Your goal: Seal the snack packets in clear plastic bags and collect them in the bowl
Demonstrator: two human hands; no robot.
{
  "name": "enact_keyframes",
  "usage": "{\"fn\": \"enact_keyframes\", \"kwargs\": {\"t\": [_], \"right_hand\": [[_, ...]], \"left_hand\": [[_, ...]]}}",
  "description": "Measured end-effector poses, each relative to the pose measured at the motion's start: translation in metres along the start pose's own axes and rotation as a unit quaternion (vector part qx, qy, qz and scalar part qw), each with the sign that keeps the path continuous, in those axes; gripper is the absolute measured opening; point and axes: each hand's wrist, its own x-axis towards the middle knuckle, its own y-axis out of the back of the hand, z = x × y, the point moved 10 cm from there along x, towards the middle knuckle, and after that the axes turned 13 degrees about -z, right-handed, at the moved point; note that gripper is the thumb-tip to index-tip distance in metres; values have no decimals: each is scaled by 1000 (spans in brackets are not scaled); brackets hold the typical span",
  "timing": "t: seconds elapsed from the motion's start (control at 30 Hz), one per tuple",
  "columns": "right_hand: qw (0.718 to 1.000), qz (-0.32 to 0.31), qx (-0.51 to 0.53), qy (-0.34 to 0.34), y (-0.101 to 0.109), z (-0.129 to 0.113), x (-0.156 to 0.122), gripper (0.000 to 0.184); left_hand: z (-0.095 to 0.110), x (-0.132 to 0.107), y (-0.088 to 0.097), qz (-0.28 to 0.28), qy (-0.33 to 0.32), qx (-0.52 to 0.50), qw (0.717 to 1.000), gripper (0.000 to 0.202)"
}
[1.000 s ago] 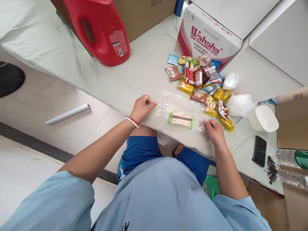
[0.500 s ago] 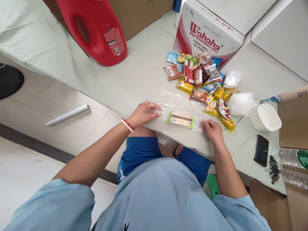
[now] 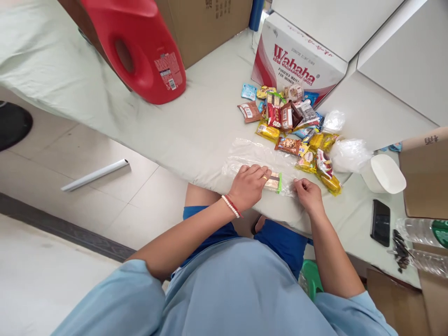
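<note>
At the table's near edge lies a clear plastic bag [image 3: 241, 151], spread out flat. A wafer-like snack bar in a green-ended wrapper [image 3: 273, 183] lies on or inside it; I cannot tell which. My left hand [image 3: 249, 184] rests palm down over the bar's left part, fingers stretched and lying over it, hiding that end. At the bag's right end, my right hand [image 3: 308, 193] is closed, thumb and fingertips pinching the plastic edge.
Behind the bag is a heap of wrapped snacks [image 3: 287, 114], with crumpled clear plastic [image 3: 350, 154] beside it. A white bowl [image 3: 385, 175], a black phone [image 3: 380, 223] and plastic bottles [image 3: 420, 232] are on the right. A red jug [image 3: 147, 60] and a Wahaha carton [image 3: 297, 60] stand farther back.
My left hand has moved right, from the bag's left edge to on top of the snack bar. My right hand keeps its pinch at the right end.
</note>
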Motion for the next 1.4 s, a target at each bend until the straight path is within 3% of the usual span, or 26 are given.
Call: {"fn": "enact_keyframes", "kwargs": {"t": [0.07,0.13,0.23,0.33,0.4,0.5,0.57,0.63,0.7,0.77,0.9,1.0,1.1,1.23,1.33,1.4], "right_hand": [[1000,-8,-21,-6,5,1,3,43],[998,27,-53,12,20,-9,9,36],[986,74,-90,116,33,-57,24,33],[962,-3,-140,234,4,-116,49,30],[939,-58,-206,268,-24,-146,66,38],[917,-101,-293,250,-55,-166,91,56],[922,-131,-305,199,-63,-164,106,59],[931,-168,-290,144,-64,-155,116,49],[932,-197,-276,127,-61,-151,119,27],[928,-194,-267,171,-53,-157,115,14],[912,-165,-231,297,-33,-174,89,15],[906,-149,-240,314,-28,-175,64,17],[909,-90,-242,327,-30,-176,30,21],[922,-38,-197,332,-55,-162,-11,33],[920,-49,-202,332,-83,-147,-27,39],[910,-57,-242,332,-97,-141,-32,40]], "left_hand": [[-6,10,-19,-42,19,10,999,34],[-10,14,-29,-63,16,12,998,33],[-12,12,-31,-72,15,7,997,33],[-12,9,-30,-81,23,7,996,33],[-12,8,-28,-76,34,15,996,33],[-11,8,-25,-66,42,23,997,33],[-9,10,-26,-74,39,15,996,33],[-8,11,-27,-90,39,5,995,33],[-8,13,-29,-107,42,2,993,32],[-9,13,-30,-117,43,8,992,32],[-11,13,-31,-121,44,6,992,35],[-13,12,-29,-112,61,-14,992,34],[-25,12,-24,-81,112,-51,989,32],[-60,6,-26,-23,174,-177,968,24],[-101,-5,-34,21,236,-296,925,21],[-127,-17,-33,60,296,-324,897,33]]}}
